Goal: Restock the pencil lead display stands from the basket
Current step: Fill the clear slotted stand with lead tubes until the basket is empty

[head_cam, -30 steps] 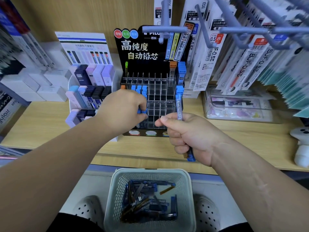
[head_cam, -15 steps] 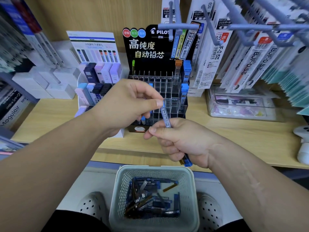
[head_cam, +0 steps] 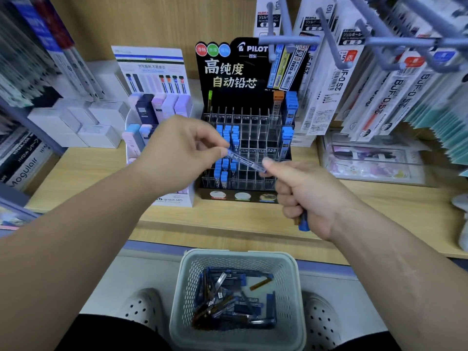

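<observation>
A black display stand (head_cam: 253, 133) with a clear grid of slots stands on the wooden shelf; blue-capped lead tubes fill its left columns and its right column. In front of it my left hand (head_cam: 177, 153) pinches one end of a clear lead tube (head_cam: 244, 160). My right hand (head_cam: 311, 196) pinches the tube's other end between thumb and forefinger, and its curled fingers also grip more tubes, whose blue caps (head_cam: 303, 221) stick out below the palm. A pale mesh basket (head_cam: 238, 257) below holds several blue and brown lead tubes.
A white stand of pastel lead cases (head_cam: 157, 115) sits left of the black one. White boxes (head_cam: 76, 122) lie further left. Hanging refill packs (head_cam: 379, 79) and grey pegs crowd the upper right above a clear tray (head_cam: 374, 160). White shoes flank the basket.
My left hand has come off the stand's slots and taken the top end of the tube that my right hand holds. The tube has tilted from upright to nearly level.
</observation>
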Demonstrator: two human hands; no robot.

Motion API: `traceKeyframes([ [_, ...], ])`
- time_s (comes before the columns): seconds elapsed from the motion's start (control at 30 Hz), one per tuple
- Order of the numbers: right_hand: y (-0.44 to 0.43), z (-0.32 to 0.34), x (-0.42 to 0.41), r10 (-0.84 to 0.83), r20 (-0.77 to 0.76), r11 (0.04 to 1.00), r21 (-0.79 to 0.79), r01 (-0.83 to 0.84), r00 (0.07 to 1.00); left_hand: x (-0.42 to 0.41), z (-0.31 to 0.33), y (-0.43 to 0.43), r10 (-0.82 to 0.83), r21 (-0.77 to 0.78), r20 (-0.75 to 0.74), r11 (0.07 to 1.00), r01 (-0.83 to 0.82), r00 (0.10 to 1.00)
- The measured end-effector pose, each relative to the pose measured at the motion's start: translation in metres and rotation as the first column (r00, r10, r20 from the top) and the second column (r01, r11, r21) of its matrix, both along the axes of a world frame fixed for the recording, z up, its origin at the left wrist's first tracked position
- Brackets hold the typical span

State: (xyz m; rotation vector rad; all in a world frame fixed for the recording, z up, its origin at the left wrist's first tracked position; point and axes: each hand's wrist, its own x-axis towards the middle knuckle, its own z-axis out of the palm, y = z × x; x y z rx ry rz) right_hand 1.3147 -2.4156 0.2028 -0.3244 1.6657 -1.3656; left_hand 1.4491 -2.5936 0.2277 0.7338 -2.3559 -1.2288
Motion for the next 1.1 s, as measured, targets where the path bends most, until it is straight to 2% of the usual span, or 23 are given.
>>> traceKeyframes([
  [0.07, 0.000, -0.001, -0.005, -0.068, 0.028, 0.998, -0.009, 0.068, 0.997, -0.002, -0.005, 0.001, -0.040, -0.047, 0.048, 0.998, 0.042, 0.998],
  [0.23, 0.001, -0.003, -0.005, -0.090, 0.008, 0.994, 0.057, 0.090, 0.996, -0.007, -0.005, -0.009, -0.043, -0.087, 0.039, 0.995, 0.046, 0.998],
  [0.37, 0.002, -0.003, -0.007, -0.117, 0.045, 0.992, 0.052, 0.114, 0.992, -0.007, -0.009, -0.008, -0.113, -0.210, 0.071, 0.970, 0.126, 0.991],
  [0.57, 0.001, -0.003, -0.007, -0.160, 0.115, 0.987, 0.016, 0.159, 0.980, -0.014, -0.016, -0.005, -0.235, -0.485, 0.168, 0.826, 0.288, 0.957],
  [0.7, 0.001, 0.001, -0.010, -0.228, 0.277, 0.965, -0.066, 0.255, 0.933, -0.021, -0.029, -0.001, -0.285, -0.578, 0.233, 0.729, 0.368, 0.930],
  [0.8, 0.002, 0.002, -0.013, -0.239, 0.352, 0.947, -0.122, 0.298, 0.905, -0.026, -0.036, 0.001, -0.249, -0.561, 0.259, 0.747, 0.356, 0.933],
  [0.93, 0.001, 0.002, -0.015, -0.231, 0.379, 0.943, -0.141, 0.302, 0.896, -0.030, -0.037, 0.002, -0.133, -0.574, 0.245, 0.778, 0.254, 0.960],
  [1.1, 0.000, 0.003, -0.015, -0.226, 0.463, 0.924, -0.176, 0.339, 0.857, -0.032, -0.035, 0.003, -0.089, -0.559, 0.261, 0.798, 0.226, 0.961],
])
